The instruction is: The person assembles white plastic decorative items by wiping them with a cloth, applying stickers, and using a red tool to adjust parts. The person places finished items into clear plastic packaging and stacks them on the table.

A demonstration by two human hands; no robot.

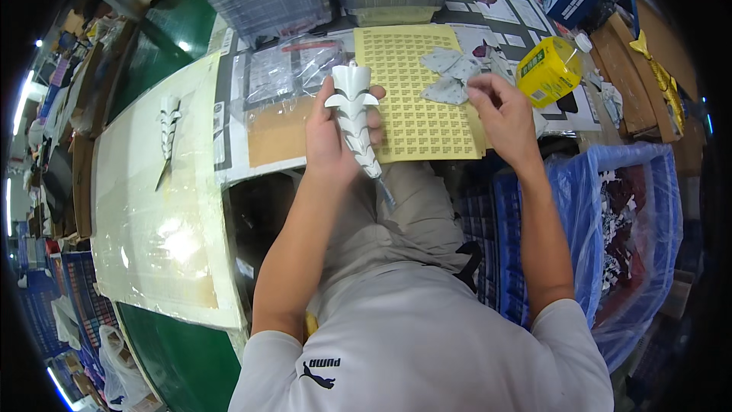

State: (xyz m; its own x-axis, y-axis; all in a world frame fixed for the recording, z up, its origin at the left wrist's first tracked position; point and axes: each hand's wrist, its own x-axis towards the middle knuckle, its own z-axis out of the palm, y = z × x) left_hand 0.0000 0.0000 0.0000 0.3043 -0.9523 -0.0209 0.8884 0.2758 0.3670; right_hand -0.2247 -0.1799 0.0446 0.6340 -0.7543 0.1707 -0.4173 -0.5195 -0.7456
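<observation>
The left hand (326, 137) is cradling a white segmented fish body (354, 111), probably supporting its joints, its tail (387, 192) overhanging the surface's (235, 159) near edge; the right hand (505, 116) is curling narrowly beside speckled pieces (450, 76), any grip unclear.

Head cam = L of 2 side-by-side fisheyes on my head. Looks down & fwd, upright, pic L = my L. V. close: shirt (435, 336) fills btm ctr, L hand (328, 137) nr mid, R hand (507, 122) right of ctr. Wide FOV gets worktop (145, 252) on my L + blue bin (662, 217) on my R. Edges bend twd rim, corners blk.
</observation>
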